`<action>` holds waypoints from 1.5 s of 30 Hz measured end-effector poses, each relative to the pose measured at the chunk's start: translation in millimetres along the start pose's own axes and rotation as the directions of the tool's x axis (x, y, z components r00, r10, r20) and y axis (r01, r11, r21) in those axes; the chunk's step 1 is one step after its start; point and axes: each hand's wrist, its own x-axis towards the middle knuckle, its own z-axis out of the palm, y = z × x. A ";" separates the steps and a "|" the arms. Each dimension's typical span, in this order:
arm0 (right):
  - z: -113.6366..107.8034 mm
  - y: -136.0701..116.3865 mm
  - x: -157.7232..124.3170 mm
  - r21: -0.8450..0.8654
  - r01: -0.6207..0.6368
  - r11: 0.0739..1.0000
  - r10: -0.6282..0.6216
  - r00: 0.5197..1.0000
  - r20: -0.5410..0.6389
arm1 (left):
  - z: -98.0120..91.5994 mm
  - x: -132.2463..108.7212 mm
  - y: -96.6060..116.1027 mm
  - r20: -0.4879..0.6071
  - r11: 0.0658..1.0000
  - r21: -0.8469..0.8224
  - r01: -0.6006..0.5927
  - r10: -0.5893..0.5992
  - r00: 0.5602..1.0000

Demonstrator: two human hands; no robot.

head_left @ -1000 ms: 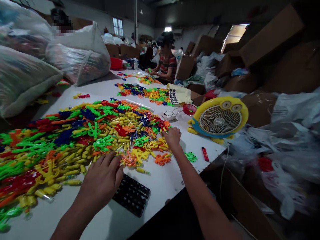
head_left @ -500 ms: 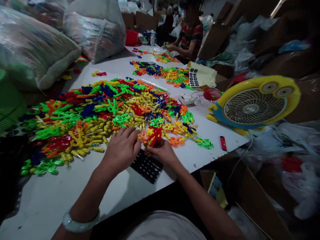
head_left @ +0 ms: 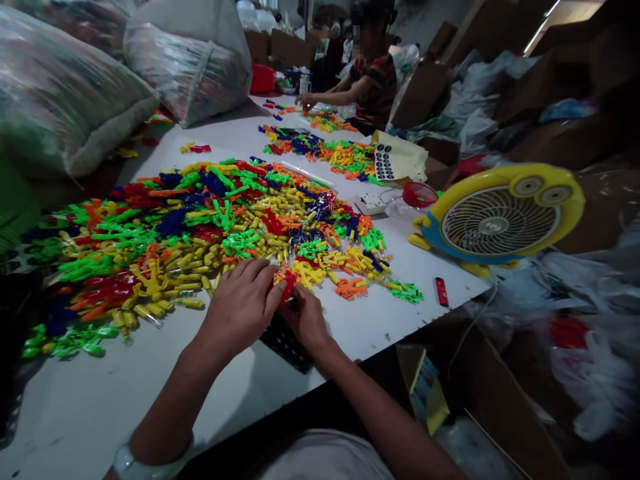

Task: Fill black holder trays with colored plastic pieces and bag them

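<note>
Over the near edge of the toy pile, my left hand (head_left: 243, 300) is curled with its fingertips against a red plastic toy piece (head_left: 287, 283). My right hand (head_left: 306, 319) meets it from the other side, its fingers closed on the same piece. Parts of the red piece are hidden by my fingers. Below both hands lies a black tray with rows of holes (head_left: 289, 345), partly covered by them. Right behind are yellow toy pieces (head_left: 306, 272) and a large heap of small yellow cylinders (head_left: 193, 263) mixed with green, red, blue and orange pieces.
A yellow fan (head_left: 500, 220) stands at the right, with a red lighter (head_left: 441, 291) near the table edge. Behind are a white power strip (head_left: 370, 203) and a sticker sheet (head_left: 397, 159). Large stuffed bags (head_left: 187, 63) stand at the left. A co-worker (head_left: 373, 80) sits across.
My right hand has moved left with the red piece, bringing it against my left hand's fingers. The co-worker's arm now reaches further left over the table.
</note>
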 end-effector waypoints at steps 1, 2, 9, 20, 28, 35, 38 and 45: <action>1.2 0.6 -0.5 -0.034 0.031 0.999 -0.031 1.000 0.003 | 0.2 0.2 -0.2 0.001 1.000 0.000 -0.003 0.003 1.000; 2.4 0.7 -1.0 -0.088 0.065 0.994 -0.064 0.998 0.013 | 0.5 0.4 -0.5 0.001 1.000 0.000 -0.007 0.007 1.000; -17.9 -13.0 11.2 -0.382 0.133 0.915 -0.030 0.964 0.263 | 1.9 1.1 -0.1 -0.010 0.999 0.040 0.005 -0.004 1.000; -129.3 -4.4 70.1 -0.875 -0.060 0.480 0.130 0.992 0.003 | 2.0 3.5 7.2 -0.053 0.998 0.017 0.053 -0.052 0.997; -38.0 -16.2 -17.6 0.205 -0.333 0.920 0.287 0.931 0.226 | 1.4 3.4 6.3 -0.035 0.999 0.015 0.048 -0.048 0.998; 0.6 -19.1 -46.8 0.079 -0.309 0.948 0.285 0.931 0.230 | 1.8 2.6 6.6 -0.045 0.998 0.034 0.044 -0.043 0.998; 1.5 -15.5 -47.6 -0.014 -0.196 0.980 0.196 0.967 0.162 | 1.5 2.5 7.3 -0.036 0.998 0.026 0.054 -0.053 0.998; 13.1 -22.5 -45.7 -0.381 -0.012 0.925 0.072 0.987 0.143 | 0.2 2.6 4.4 -0.023 0.998 -0.011 0.055 -0.056 0.998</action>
